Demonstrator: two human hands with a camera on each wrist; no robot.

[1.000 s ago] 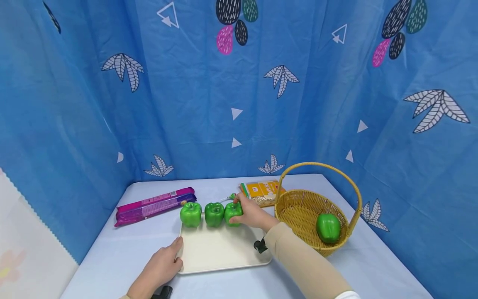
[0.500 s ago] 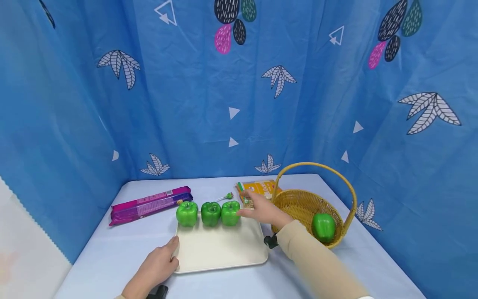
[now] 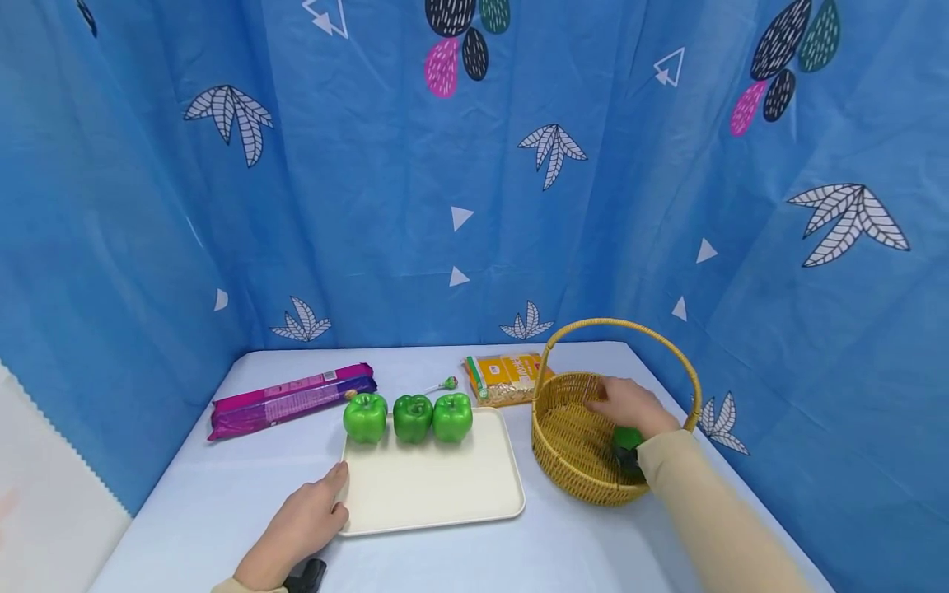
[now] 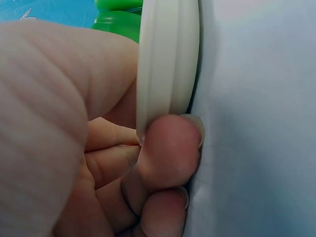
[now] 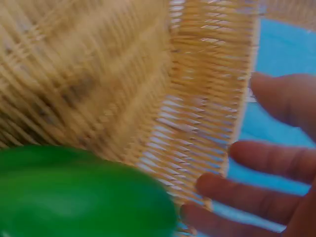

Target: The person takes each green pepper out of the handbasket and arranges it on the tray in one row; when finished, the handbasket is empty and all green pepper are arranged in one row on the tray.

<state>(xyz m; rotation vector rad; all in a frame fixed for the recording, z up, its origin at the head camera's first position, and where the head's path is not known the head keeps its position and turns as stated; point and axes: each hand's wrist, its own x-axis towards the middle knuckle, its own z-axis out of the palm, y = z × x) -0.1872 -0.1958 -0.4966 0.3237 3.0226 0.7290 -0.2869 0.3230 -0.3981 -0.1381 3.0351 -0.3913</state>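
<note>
My left hand (image 3: 300,519) grips the left edge of a cream tray (image 3: 437,494); in the left wrist view its fingertips (image 4: 170,150) curl under the tray's rim (image 4: 168,59). Three green bell peppers (image 3: 413,418) stand in a row along the tray's far side. Over a yellow wicker basket (image 3: 571,473), under its handle, is my right hand (image 3: 630,403), fingers spread and holding nothing. Another green bell pepper (image 5: 84,197) lies inside the basket, partly hidden by the right wrist in the head view. The right fingers (image 5: 256,158) overlap the basket's rim in the right wrist view.
A long purple packet (image 3: 292,401) lies at the back left. Behind the peppers is a lollipop (image 3: 448,383). An orange bag of grain (image 3: 504,379) lies between tray and basket at the back. A blue curtain (image 3: 385,206) hangs behind the table.
My right hand has left the right-hand pepper, which stays on the tray, and moved right to above the basket. The left hand keeps its hold on the tray.
</note>
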